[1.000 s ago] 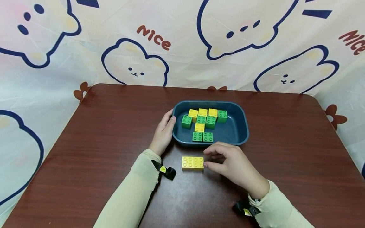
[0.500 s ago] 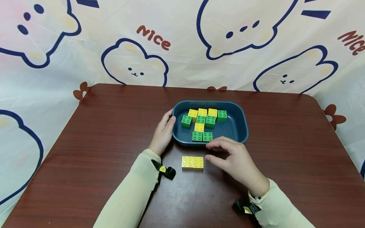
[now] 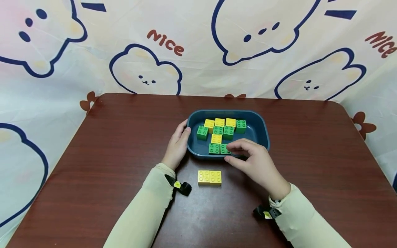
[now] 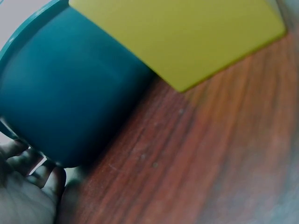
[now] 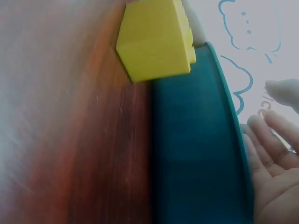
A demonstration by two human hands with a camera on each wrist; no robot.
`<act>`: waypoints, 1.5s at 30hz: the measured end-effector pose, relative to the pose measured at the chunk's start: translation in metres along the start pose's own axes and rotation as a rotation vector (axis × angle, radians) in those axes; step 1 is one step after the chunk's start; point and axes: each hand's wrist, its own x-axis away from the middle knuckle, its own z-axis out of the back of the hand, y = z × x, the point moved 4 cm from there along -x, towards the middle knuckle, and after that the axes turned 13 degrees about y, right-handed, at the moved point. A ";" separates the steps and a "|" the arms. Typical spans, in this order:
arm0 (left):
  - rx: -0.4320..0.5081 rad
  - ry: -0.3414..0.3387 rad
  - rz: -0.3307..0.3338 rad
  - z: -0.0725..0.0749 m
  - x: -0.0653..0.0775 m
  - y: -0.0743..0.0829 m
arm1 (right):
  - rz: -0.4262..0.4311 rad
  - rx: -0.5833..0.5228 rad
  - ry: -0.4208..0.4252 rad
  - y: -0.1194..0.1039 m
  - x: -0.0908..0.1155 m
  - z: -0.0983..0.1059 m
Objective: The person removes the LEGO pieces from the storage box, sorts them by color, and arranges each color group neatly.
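In the head view my left hand (image 3: 176,146) holds the left end of a dark blue tray (image 3: 263,137), thumb at the rim. The left wrist view shows those fingers (image 4: 55,179) against the tray's outer wall. My right hand (image 3: 255,160) hovers over the tray's near rim, thumb and fingers apart. Its fingertips overlap the right one of two green toy bricks (image 3: 224,150) in the front row; contact is unclear. In the right wrist view nothing shows between its fingers (image 5: 266,140). Two yellow bricks (image 3: 209,177) stand side by side on the table before the tray.
Inside the tray lie more bricks, among them a single yellow brick (image 3: 216,138), a green brick (image 3: 202,132) at left and another green brick (image 3: 241,126) at right. The brown table (image 3: 124,137) ends at a patterned cloth (image 3: 198,69) behind.
My right hand has moved from beside the yellow brick pair, up and away, over the tray's near rim toward the green bricks. The left hand and the tray stay in place.
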 end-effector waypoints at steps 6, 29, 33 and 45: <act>0.003 -0.001 0.009 0.000 0.001 -0.002 | -0.047 0.082 -0.052 0.004 -0.014 -0.004; -0.005 -0.003 0.020 0.000 0.000 -0.001 | -0.197 0.246 -0.176 0.009 -0.036 -0.015; -0.003 0.000 0.014 0.001 0.000 -0.001 | -0.202 0.267 -0.195 0.008 -0.039 -0.019; 0.002 0.003 0.021 0.001 0.002 0.000 | -0.224 0.286 -0.213 0.007 -0.046 -0.025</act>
